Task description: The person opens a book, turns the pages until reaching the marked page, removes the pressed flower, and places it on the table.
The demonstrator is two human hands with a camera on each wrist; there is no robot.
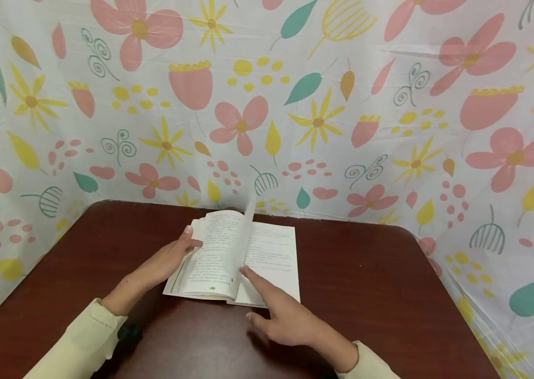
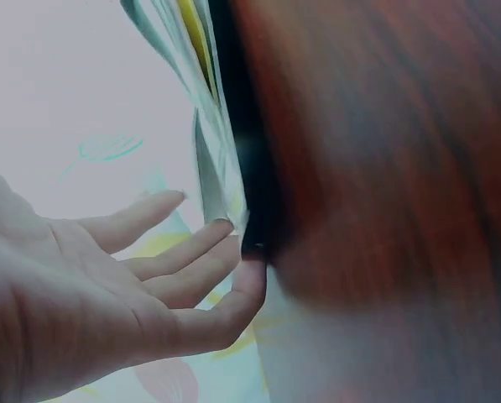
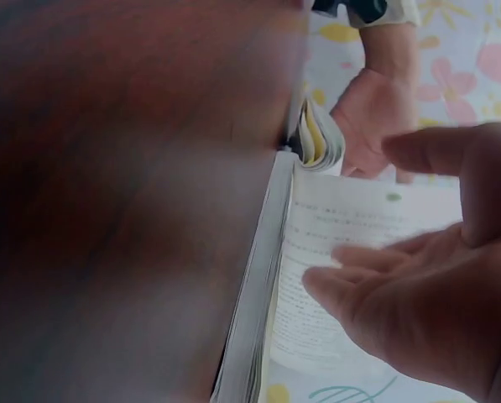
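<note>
An open paperback book (image 1: 274,247) with printed pages lies on the dark red-brown table. One of its pages (image 1: 247,226) stands up edge-on between the two halves. My left hand (image 1: 160,267) is at the book's left edge; in the left wrist view its fingers (image 2: 183,270) are loosely extended, with the tips right at the page edges (image 2: 223,143). My right hand (image 1: 288,316) lies over the lower right page, index finger reaching toward the middle fold and thumb apart. In the right wrist view, its fingers (image 3: 342,281) are extended over the print.
The wooden table (image 1: 362,273) has rounded far corners. A white cloth (image 1: 295,147) with pink, yellow and teal flowers and leaves hangs behind it and along both sides. A small black object (image 1: 128,332) sits by the left sleeve cuff.
</note>
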